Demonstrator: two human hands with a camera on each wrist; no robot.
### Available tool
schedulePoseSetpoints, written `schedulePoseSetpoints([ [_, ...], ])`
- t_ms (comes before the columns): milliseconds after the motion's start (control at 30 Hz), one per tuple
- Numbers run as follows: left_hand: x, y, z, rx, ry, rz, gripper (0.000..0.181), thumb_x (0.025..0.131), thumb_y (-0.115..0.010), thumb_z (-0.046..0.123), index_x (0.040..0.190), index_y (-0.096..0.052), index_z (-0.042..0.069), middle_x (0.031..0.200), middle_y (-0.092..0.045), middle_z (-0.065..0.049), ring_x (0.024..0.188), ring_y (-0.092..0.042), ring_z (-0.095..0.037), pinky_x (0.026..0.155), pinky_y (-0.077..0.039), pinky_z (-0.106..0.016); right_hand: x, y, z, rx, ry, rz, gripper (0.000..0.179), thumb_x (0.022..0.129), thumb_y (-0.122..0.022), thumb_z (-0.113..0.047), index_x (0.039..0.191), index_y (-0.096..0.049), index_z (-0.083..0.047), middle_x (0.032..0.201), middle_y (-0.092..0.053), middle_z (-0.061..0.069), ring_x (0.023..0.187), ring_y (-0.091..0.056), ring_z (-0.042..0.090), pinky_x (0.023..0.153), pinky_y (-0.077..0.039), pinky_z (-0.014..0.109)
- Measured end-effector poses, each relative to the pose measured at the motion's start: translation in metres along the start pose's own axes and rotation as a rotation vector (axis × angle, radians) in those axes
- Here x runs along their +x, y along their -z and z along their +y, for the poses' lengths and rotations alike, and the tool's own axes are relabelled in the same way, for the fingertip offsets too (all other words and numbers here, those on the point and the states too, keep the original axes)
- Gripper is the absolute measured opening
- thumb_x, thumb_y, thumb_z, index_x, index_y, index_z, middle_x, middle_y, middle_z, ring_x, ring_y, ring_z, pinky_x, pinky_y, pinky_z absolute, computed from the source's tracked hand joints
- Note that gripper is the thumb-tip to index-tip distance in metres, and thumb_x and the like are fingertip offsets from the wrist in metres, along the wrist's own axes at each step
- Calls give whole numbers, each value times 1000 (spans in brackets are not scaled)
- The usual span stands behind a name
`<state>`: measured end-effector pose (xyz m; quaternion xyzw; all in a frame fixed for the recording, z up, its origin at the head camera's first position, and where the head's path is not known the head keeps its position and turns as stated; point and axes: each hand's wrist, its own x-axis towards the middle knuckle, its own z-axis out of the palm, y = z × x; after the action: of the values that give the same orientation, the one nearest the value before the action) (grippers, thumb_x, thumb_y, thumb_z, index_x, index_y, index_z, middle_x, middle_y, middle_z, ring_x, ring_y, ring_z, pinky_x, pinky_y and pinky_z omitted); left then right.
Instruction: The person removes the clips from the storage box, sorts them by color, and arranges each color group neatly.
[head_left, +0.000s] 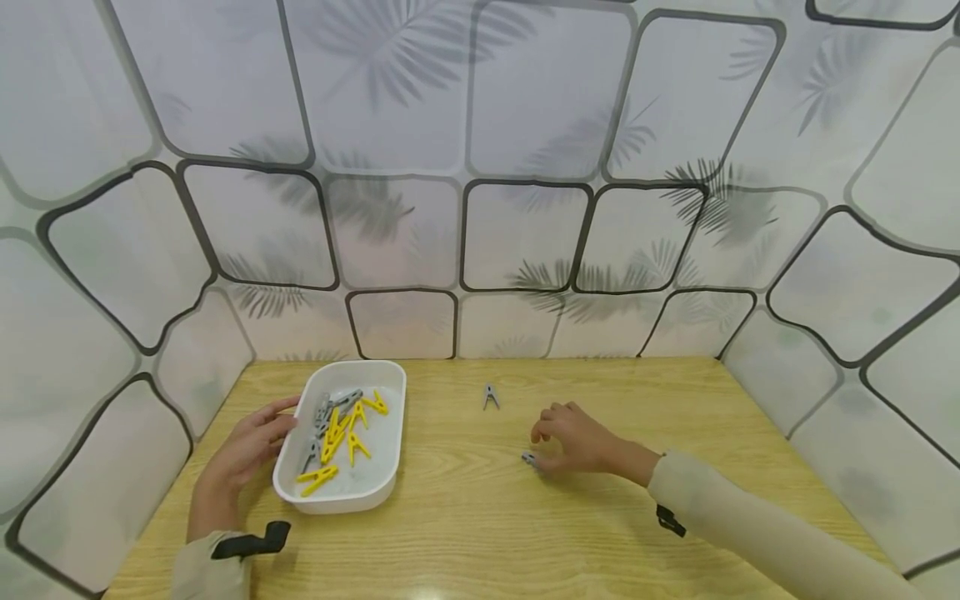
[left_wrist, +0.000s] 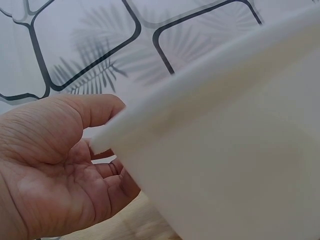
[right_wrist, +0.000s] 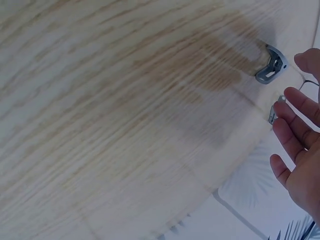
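Observation:
A white plastic tub (head_left: 386, 483) stands at the left, with several yellow and grey clothespins (head_left: 327, 450) lying in it. My left hand (head_left: 251, 446) holds the tub's left side; in the left wrist view its thumb lies at the rim (left_wrist: 200, 80) and the fingers bend beneath it. To the right, my right hand (head_left: 577, 442) hovers low over the table, thumb and fingers spread apart. One grey clothespin (head_left: 529, 458) lies just by its thumb. The right wrist view shows this clothespin (right_wrist: 283, 60) off the fingertips, with nothing held.
Another grey clothespin (head_left: 490, 396) lies farther back on the wooden table (head_left: 450, 542), between the tub and my right hand. A patterned curtain (head_left: 517, 242) encloses the table at the back and both sides.

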<state>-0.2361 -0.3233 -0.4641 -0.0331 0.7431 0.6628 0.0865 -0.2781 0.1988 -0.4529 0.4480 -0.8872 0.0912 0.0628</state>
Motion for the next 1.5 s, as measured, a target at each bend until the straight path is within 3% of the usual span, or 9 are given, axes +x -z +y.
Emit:
schedulePoseSetpoints([
  [167, 1, 0, -2, 0, 2, 0, 60, 105, -58, 23, 156, -35, 2, 103, -67, 16, 96, -64, 0, 84, -57, -23, -5, -4, 0, -2, -17, -37, 23, 87, -80, -33, 99, -70, -16, 88, -61, -4, 82, -44, 8, 79, -36, 33],
  [1133, 3, 0, -1, 6, 20, 13, 56, 104, -59, 22, 154, -40, 5, 101, -68, 17, 95, -64, -1, 83, -57, -23, -7, -16, 1, -26, -8, -55, 14, 86, -77, -27, 94, -71, -18, 77, -55, -9, 74, -40, 4, 81, -39, 34],
  [1367, 2, 0, 0, 7, 20, 12, 58, 104, -58, 23, 155, -38, 5, 101, -67, 17, 95, -65, -1, 83, -57, -23, -3, -15, 0, -56, 7, -8, 11, 86, -75, -25, 93, -71, -19, 77, -55, -8, 73, -37, 5, 78, -37, 31],
  [1500, 2, 0, 0, 12, 22, 11, 60, 104, -58, 23, 156, -35, 3, 101, -67, 16, 95, -64, -1, 84, -57, -23, 4, -12, 2, -76, 31, 88, 11, 86, -77, -22, 93, -69, -18, 78, -57, -6, 73, -38, 7, 77, -36, 33],
])
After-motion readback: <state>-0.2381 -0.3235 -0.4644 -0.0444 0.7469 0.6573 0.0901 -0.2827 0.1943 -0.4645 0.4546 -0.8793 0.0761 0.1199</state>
